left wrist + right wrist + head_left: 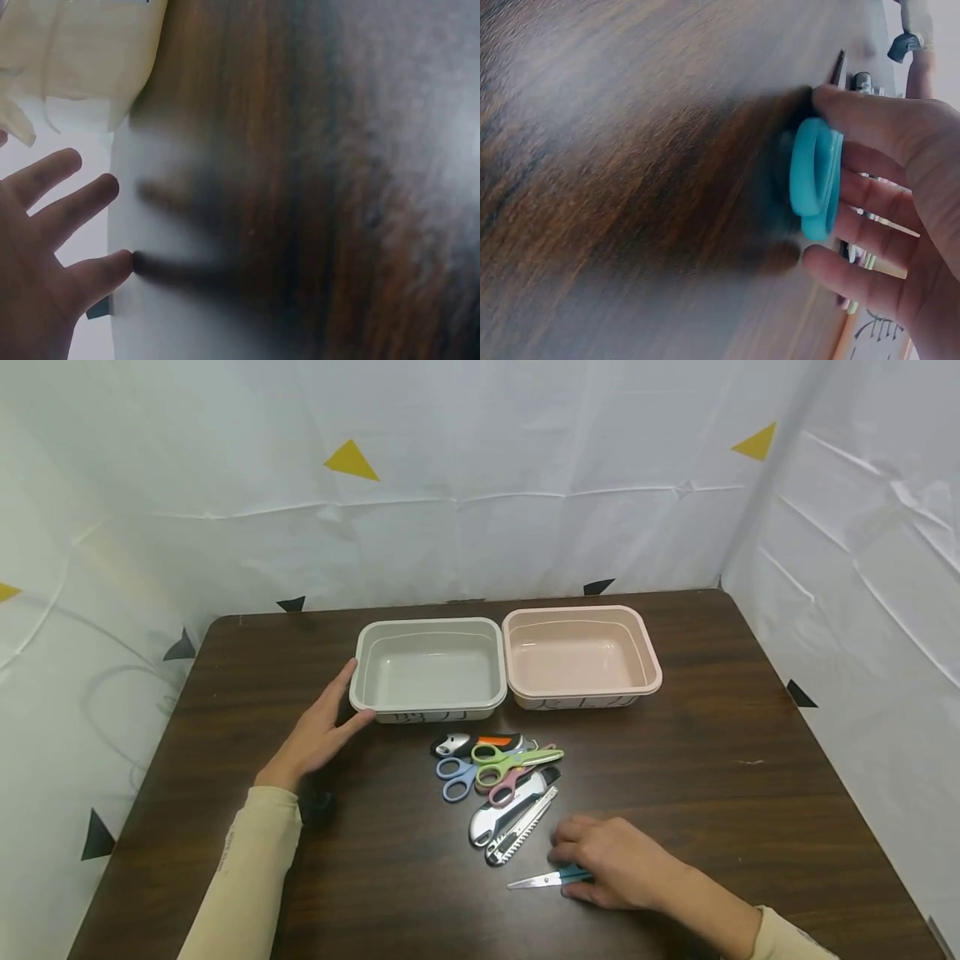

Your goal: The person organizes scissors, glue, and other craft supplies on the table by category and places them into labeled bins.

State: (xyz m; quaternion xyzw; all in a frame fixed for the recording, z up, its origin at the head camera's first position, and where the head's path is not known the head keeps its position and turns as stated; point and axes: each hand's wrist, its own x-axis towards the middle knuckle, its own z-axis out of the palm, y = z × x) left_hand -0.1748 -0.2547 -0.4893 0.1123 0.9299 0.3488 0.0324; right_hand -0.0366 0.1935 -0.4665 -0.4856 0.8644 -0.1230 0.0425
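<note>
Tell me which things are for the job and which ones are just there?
Probably for the job:
teal scissors, in the right grip
grey tub, by the left grip
pink tub
pile of scissors and cutters

Probably just there:
yellow triangles
black triangles
white sheeting

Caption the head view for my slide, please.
Right hand grips teal-handled scissors with metal blades near silver-and-black utility knives; left hand at the pale grey rectangular plastic tub.
</note>
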